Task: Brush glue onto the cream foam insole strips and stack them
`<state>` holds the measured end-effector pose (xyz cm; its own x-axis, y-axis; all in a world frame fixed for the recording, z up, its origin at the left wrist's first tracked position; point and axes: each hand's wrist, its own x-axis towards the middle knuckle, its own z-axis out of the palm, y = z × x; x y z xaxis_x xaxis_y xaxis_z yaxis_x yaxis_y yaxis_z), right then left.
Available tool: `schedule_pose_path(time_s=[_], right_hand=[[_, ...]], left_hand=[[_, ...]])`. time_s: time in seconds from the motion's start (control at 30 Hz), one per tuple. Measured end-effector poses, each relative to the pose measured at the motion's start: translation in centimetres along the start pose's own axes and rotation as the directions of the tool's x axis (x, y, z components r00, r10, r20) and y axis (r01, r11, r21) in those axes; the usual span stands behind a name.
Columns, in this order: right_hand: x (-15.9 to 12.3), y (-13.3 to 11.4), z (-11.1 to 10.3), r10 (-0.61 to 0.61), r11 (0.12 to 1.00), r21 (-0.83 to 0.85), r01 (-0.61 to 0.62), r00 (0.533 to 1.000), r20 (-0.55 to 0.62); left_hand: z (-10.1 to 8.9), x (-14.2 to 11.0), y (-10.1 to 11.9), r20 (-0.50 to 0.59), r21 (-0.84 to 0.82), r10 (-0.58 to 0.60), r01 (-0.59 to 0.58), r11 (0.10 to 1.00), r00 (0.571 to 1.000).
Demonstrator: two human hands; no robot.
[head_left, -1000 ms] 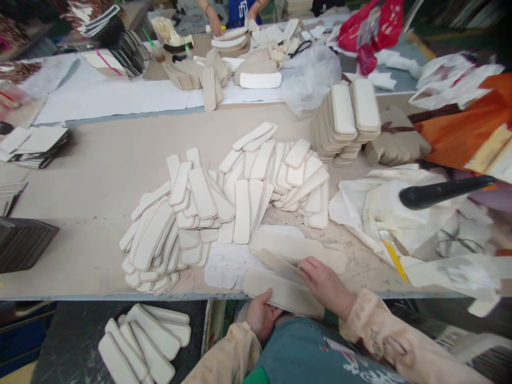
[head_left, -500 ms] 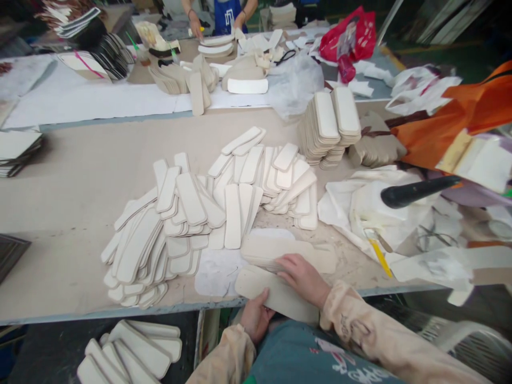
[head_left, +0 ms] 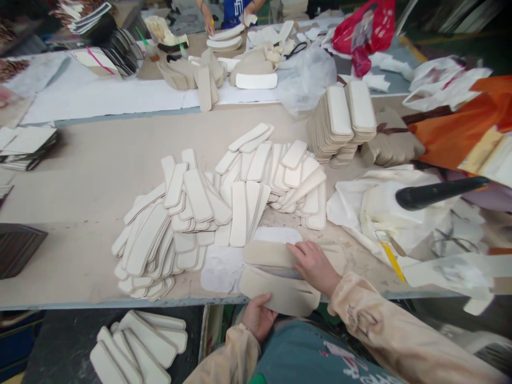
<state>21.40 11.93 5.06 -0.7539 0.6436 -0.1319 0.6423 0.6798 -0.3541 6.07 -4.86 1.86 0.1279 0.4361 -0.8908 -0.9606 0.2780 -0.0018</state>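
My left hand (head_left: 260, 317) grips a beige rounded panel (head_left: 280, 292) at its lower left edge, thumb on top. The panel is held partly over the table's front edge, and small slits show towards its right end. Just beyond it lies a low stack of similar beige panels (head_left: 264, 254). My right hand (head_left: 316, 266) has its fingertips closed on the near side of the top panel there; its thumb is hidden. White paper (head_left: 220, 271) lies left of that stack. A spread pile of cream rounded strips (head_left: 198, 196) covers the table's middle.
Neat stacks of strips (head_left: 340, 112) stand at the back right. A black-handled tool (head_left: 436, 193) and a yellow cutter (head_left: 392, 261) lie right. More strips (head_left: 136, 346) rest on a low black surface. A co-worker's hands (head_left: 210, 24) work across the table.
My right hand has moved from the held panel's far edge onto the stack beyond. My left hand keeps the panel, now tilted slightly. The whole view has shifted a little.
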Motion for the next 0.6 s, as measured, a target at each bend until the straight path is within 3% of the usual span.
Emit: schedule_pose_path(time_s=[0.13, 0.23, 0.33, 0.47, 0.6], right_hand=[[-1.1, -1.0, -0.4, -0.084, 0.995, -0.062, 0.084, 0.996, 0.013], [-2.1, -1.5, 0.3, -0.072, 0.997, -0.029, 0.075, 0.993, 0.088], [-3.1, -1.8, 1.3, -0.049, 0.998, 0.043, 0.044, 0.989, 0.14], [-3.7, -1.8, 2.0, 0.0, 0.981, 0.193, -0.021, 0.994, 0.109], [-3.7, -2.3, 1.5, -0.059, 0.938, 0.346, 0.02, 0.993, 0.103]], left_hand=[[-1.0, -0.6, 0.6, 0.028, -0.04, 0.014, -0.013, 0.999, 1.0], [-0.8, -0.5, 0.7, 0.067, -0.057, 0.012, -0.008, 0.998, 0.998], [-0.4, -0.2, 0.5, 0.103, -0.06, -0.01, 0.016, 0.998, 0.995], [-0.1, 0.1, 0.1, 0.107, -0.063, -0.01, 0.017, 0.998, 0.994], [0.1, -0.1, -0.1, 0.103, -0.064, 0.016, -0.009, 0.998, 0.995]])
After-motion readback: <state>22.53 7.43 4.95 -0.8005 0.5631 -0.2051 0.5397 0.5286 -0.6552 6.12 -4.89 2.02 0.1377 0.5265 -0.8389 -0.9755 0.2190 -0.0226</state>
